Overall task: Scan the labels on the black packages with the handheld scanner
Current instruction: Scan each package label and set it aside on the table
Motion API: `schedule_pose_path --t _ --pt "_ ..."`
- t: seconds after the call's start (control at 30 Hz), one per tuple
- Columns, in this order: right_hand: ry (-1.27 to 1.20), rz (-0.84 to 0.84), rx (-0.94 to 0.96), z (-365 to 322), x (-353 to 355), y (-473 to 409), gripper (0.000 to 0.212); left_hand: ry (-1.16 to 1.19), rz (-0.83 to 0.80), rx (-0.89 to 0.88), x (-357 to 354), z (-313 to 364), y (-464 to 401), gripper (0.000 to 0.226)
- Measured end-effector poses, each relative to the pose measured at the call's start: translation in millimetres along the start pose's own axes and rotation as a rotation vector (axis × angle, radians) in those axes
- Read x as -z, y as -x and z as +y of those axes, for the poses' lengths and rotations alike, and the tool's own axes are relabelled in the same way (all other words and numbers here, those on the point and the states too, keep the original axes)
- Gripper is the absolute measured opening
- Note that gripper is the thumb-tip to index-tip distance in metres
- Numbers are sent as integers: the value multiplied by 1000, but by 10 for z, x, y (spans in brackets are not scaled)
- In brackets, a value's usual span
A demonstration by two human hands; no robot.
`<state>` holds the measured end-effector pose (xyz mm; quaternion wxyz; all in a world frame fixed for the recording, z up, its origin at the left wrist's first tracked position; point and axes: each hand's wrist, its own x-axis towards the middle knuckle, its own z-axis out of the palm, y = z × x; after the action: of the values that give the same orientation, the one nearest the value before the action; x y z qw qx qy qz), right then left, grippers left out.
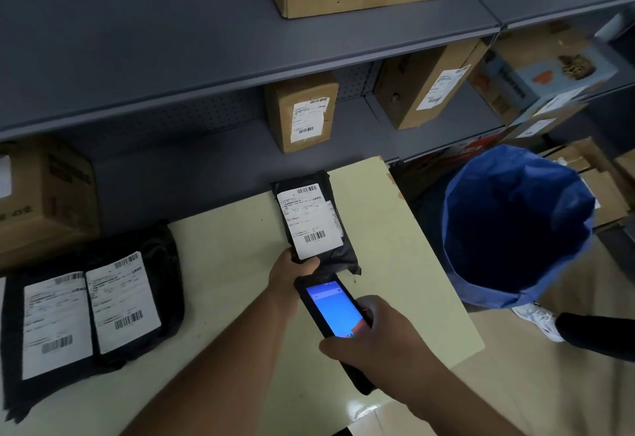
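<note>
A black package (338,250) with a white barcode label (311,219) lies on the pale table (226,257), tilted toward the shelf. My left hand (290,274) grips its near edge. My right hand (374,339) holds the handheld scanner (335,312), its blue screen lit, with its top end just below the package's label. Two more black packages (165,264) with white labels (122,301) lie side by side at the table's left.
A grey metal shelf (240,57) behind the table holds several cardboard boxes (302,112). A bin lined with a blue bag (515,226) stands right of the table. Another person's white shoe (537,319) and dark trouser leg show on the floor at right.
</note>
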<state>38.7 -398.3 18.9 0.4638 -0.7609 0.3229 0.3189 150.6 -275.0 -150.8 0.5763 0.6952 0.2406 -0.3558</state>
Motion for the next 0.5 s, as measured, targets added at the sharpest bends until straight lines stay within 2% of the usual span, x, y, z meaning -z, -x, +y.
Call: schedule_pose_path --t 0.07,0.27,0.3,0.4,0.5 --pt "15 -2 3 8 -46 2 46 11 -14 -15 35 -33 -5 40" --pt "24 -29 42 -56 -188 56 40 -53 17 2 242 -157 102 81" --pt "28 -36 50 -91 -224 77 40 20 34 23 292 -160 146 84" --pt "30 -61 69 -205 -368 123 39 293 72 112 494 -144 253 60" --pt "57 -72 93 -288 -547 176 41 350 149 92 763 -185 297 51"
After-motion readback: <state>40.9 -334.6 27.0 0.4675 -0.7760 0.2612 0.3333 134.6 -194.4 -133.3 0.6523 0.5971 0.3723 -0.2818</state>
